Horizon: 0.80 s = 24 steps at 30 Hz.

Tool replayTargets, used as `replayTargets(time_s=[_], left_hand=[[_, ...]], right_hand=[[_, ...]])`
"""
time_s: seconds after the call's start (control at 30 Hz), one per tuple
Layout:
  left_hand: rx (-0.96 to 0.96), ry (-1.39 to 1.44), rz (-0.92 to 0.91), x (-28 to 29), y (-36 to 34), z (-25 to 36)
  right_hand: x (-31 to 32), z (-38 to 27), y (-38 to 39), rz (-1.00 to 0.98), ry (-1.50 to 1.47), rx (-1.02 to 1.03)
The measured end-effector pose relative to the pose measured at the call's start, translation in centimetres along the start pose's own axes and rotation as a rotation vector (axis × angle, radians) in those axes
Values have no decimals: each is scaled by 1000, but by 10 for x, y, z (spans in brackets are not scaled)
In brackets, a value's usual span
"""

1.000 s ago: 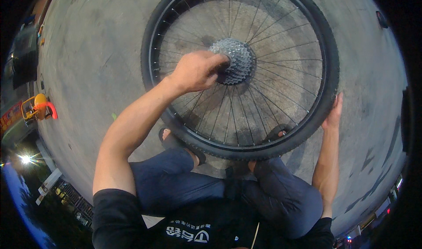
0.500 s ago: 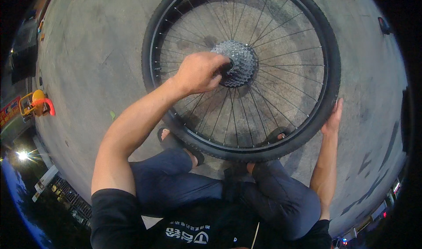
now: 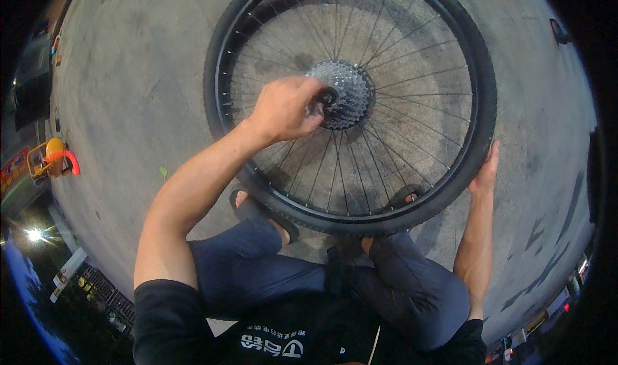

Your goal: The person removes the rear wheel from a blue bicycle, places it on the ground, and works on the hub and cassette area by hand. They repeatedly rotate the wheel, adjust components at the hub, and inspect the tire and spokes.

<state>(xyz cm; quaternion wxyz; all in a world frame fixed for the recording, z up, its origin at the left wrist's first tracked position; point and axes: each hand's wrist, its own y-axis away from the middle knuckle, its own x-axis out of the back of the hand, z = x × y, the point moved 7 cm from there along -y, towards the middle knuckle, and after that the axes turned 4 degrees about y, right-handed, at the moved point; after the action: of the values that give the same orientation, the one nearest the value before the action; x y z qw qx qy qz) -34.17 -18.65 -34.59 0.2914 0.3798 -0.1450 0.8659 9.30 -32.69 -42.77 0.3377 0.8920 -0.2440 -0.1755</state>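
Observation:
A bicycle wheel [image 3: 484,107] with a black tyre and thin dark spokes lies tilted in front of me. At its hub sits a silver, many-toothed cassette [image 3: 353,93], facing up. My left hand [image 3: 283,107] is closed at the cassette's middle, with thumb and fingers pinching a small dark ring [image 3: 329,97]. Whether that ring is seated on the hub or just held over it, I cannot tell. My right hand [image 3: 485,168] grips the tyre from outside at the lower right; its fingertips are partly hidden behind the rubber.
Grey concrete ground [image 3: 141,75] spreads around the wheel. My sandalled feet [image 3: 402,197] stand under its near edge. A yellow object with an orange-red curved tube [image 3: 61,157] stands far left. A small dark object [image 3: 559,31] lies at the far right.
The left hand has turned slightly at the hub, so more of the dark ring shows between its fingers. The wheel has shifted a little left in view; the right hand keeps its place on the tyre.

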Motion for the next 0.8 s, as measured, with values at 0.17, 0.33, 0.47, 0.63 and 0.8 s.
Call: replayTargets(time_s=[0.17, 0.33, 0.47, 0.63, 0.8], left_hand=[[-14, -11, -26, -5, 5, 3], [54, -114, -43, -4, 0, 3], [-37, -120, -38, -4, -3, 15], [-81, -130, -48, -12, -4, 9], [-48, -175, -60, -15, -13, 15]], right_hand=[[0, 1, 0, 10, 36, -2], [2, 2, -1, 15, 35, 11], [9, 6, -5, -16, 12, -7], [-9, 7, 0, 38, 59, 5], [5, 12, -10, 120, 131, 34]])
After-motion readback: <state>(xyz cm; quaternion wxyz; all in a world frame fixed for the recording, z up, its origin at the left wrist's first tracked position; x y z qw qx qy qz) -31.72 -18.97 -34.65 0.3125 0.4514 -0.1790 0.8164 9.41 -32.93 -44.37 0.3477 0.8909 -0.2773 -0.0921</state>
